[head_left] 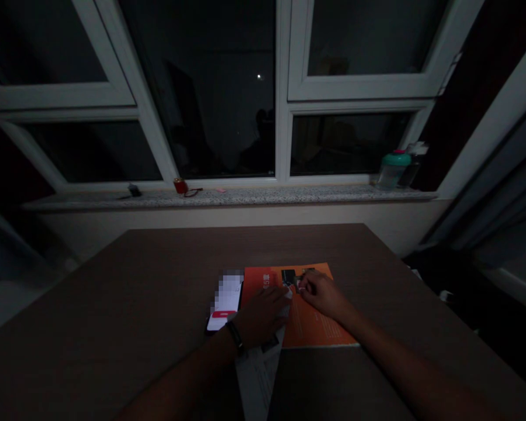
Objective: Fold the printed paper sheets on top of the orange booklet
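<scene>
The left hand (260, 316), with a black wristband (235, 336) at the wrist, lies palm-down on a white paper sheet (258, 374) that extends toward the near edge of the table (166, 280), just beside a smartphone (225, 301). The right hand (323, 295) is positioned over an orange booklet (315, 316) lying on the table. Its fingertips (301, 282) are drawn together at a small dark item (288, 276); whether they clamp it cannot be determined.

White sheet (258, 374) lies across orange booklet (319, 324).
</scene>
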A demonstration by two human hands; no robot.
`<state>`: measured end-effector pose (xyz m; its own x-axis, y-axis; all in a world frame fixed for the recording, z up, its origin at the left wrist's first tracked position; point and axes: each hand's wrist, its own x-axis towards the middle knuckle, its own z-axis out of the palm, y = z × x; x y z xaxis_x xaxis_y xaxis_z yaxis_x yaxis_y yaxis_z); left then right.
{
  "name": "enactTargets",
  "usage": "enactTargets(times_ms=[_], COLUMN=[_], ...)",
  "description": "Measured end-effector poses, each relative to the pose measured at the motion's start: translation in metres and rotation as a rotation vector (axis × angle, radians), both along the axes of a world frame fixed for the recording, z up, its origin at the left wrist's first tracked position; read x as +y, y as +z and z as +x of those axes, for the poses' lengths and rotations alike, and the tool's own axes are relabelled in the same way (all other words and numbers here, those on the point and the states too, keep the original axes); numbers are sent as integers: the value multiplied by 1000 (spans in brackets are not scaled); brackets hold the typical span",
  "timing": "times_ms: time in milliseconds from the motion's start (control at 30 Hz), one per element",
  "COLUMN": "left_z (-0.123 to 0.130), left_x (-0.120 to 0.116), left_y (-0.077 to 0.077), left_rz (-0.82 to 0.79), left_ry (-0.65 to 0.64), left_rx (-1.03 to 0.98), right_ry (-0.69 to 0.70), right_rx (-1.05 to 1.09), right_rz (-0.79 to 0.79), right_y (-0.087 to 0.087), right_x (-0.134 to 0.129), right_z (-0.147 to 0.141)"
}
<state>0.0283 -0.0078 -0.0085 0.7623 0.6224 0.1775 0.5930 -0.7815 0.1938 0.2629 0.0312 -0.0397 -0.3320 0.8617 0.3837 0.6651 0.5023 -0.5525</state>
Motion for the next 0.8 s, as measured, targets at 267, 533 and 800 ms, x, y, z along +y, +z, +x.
enactTargets(times_ms=[267,533,800], left_z=[1,-1,2], left_x=[-1,-1,-3], left_y=[4,2,9], left_rz=[-12,-64,-85], left_ry=[-23,-88,-95], left_rx=[-8,-50,-62], right_ry=[120,96,110], right_rx=[106,130,79], right_rz=[88,82,60], right_y=[1,3,1], right_x=[-5,-4,-3], right_z=[-1,-1,-7])
